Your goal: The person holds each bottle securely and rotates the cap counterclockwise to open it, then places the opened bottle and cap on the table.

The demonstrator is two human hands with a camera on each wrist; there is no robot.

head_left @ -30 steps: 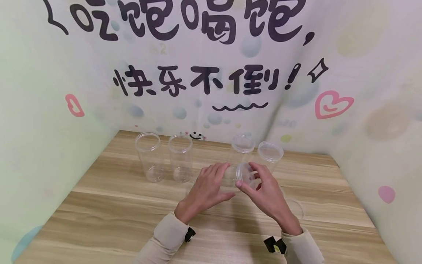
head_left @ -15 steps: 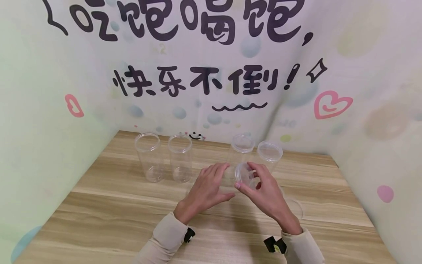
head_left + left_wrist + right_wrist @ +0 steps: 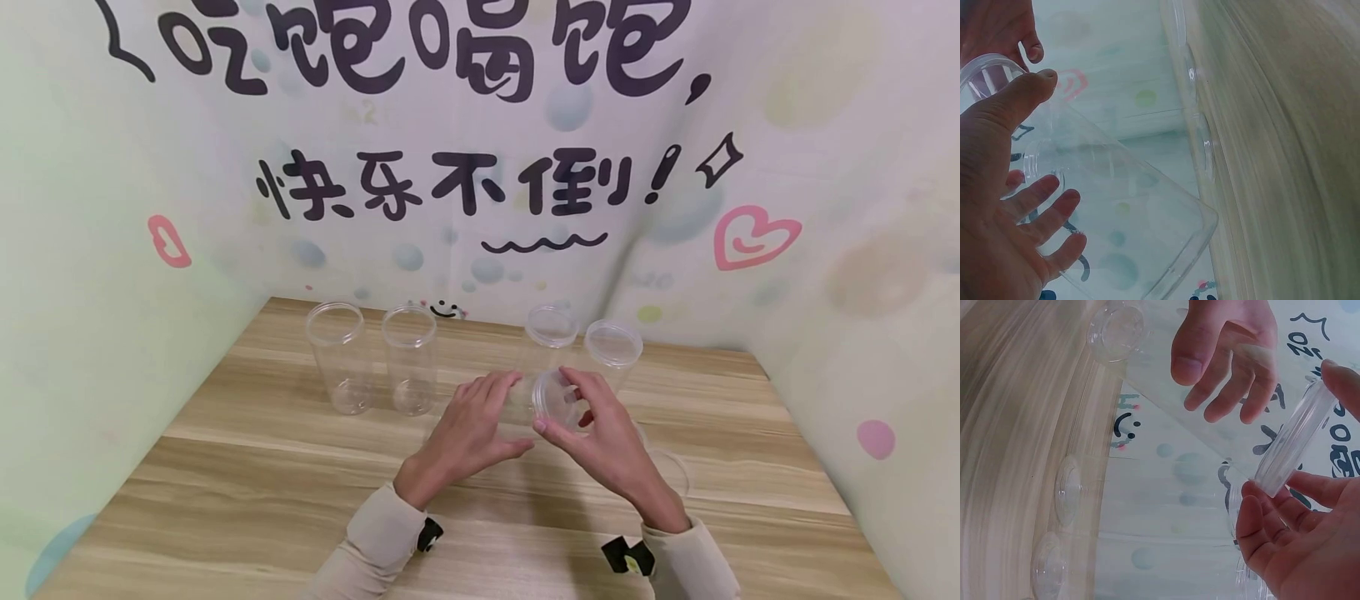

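Both hands work on one clear plastic jar [image 3: 1141,200], held tilted sideways above the table. My left hand [image 3: 467,427] wraps its body, thumb on one side and fingers on the other, as the left wrist view shows. At the mouth end sits a clear ridged screw lid [image 3: 1294,440]. My right hand [image 3: 606,435] grips the lid's rim between thumb and fingertips. In the head view, the left hand covers much of the jar's body.
Two upright clear jars, an outer one [image 3: 337,354] and an inner one [image 3: 410,358], stand at back left. Two more, one lidded jar [image 3: 552,327] and its neighbour [image 3: 614,345], stand behind the hands. A clear ring-like disc [image 3: 686,477] lies by the right wrist. Printed walls border the wooden table [image 3: 247,500].
The lid end of the held jar has shifted slightly left, and my right fingers have turned a little with it. My left hand keeps its grip; the standing jars have not moved.
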